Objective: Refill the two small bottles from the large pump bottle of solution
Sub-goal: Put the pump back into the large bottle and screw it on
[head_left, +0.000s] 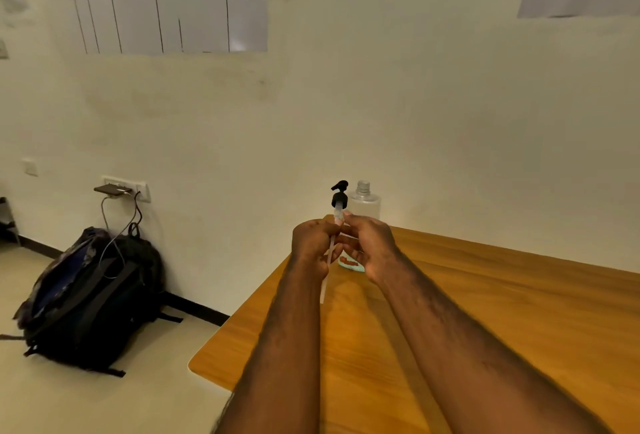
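Observation:
The large clear bottle [364,203] stands uncapped near the far corner of the wooden table [485,295], its lower part hidden behind my hands. Its black pump head [339,194] is out of the bottle and held upright in front of it, with the long pale dip tube [325,281] hanging down below my hands. My left hand [311,246] grips the tube just under the pump. My right hand [369,243] pinches the same tube from the right side. No small bottles show in this view.
A black backpack [90,298] lies on the floor against the wall at the left. Above it a phone [110,189] rests on a wall socket with cables hanging. The table's rounded left corner [197,364] is near me. Papers hang on the wall.

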